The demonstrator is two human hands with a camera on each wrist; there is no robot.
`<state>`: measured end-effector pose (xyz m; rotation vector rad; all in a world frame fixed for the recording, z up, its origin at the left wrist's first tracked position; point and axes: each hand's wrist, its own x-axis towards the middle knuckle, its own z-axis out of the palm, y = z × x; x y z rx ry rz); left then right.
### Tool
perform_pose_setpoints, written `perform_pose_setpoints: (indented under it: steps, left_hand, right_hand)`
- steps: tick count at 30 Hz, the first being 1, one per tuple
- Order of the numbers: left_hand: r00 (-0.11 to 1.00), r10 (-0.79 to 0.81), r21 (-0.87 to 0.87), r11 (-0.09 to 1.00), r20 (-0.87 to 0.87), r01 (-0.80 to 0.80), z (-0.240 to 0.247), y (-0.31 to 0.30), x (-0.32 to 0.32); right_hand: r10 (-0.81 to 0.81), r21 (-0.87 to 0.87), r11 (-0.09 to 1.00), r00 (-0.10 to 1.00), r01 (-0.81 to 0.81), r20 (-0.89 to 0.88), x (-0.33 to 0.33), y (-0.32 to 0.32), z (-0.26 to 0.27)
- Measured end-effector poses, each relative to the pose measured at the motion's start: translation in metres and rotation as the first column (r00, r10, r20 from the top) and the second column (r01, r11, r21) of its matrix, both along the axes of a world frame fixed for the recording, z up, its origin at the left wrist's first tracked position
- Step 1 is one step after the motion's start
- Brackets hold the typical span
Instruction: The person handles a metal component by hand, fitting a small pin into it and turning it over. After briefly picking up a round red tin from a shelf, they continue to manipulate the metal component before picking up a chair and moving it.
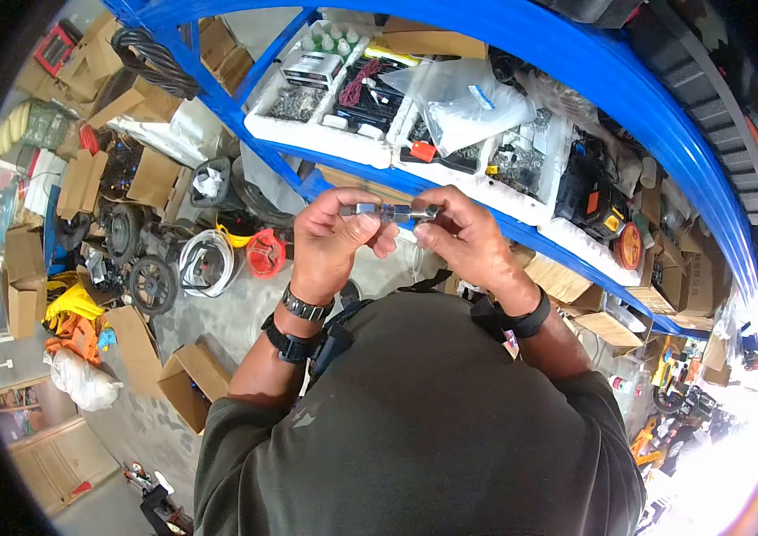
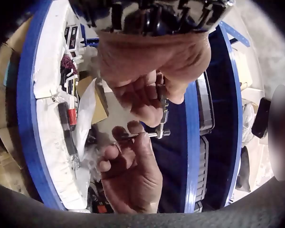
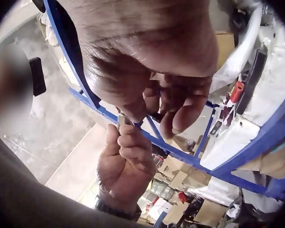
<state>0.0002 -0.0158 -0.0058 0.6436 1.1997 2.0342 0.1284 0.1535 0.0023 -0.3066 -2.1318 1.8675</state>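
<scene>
A small metal fitting (image 1: 394, 213) spans the space between the two hands in the head view. The left hand (image 1: 333, 237) pinches its wider, squared end between thumb and fingers. At the other end, the right hand (image 1: 466, 237) pinches a thin shank between thumb and index finger. In the left wrist view a slim metal crossbar (image 2: 145, 135) lies at the right hand's (image 2: 133, 175) thumb tip, joined to the part held by the left hand (image 2: 152, 90). The right wrist view shows a flat metal end (image 3: 121, 118) at the left hand's (image 3: 126, 166) fingertips; the right hand (image 3: 147, 61) hides much of the piece.
A blue shelf frame (image 1: 379, 181) runs in front of the hands, bearing white foam trays (image 1: 316, 138) with parts, cables and a plastic bag (image 1: 468, 107). Cardboard boxes (image 1: 193, 384), wheels (image 1: 153, 284), a red funnel-like item (image 1: 265, 254) and coiled white hose (image 1: 207, 263) lie to the left.
</scene>
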Motion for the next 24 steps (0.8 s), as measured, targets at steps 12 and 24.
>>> perform_pose_setpoints:
  steps: [12,24]
  left_hand:
    - [0.998,0.024,-0.02,0.999,-0.064,-0.025,-0.004,0.001,0.001]
    - [0.986,0.129,-0.157,0.981,0.107,-0.111,-0.013,-0.032,-0.031]
  right_hand:
    - [0.183,-0.221,0.964,0.972,-0.147,0.149,-0.001,0.004,0.001]
    - [0.223,-0.179,0.959,0.975,-0.219,0.0,-0.04,-0.019,-0.005]
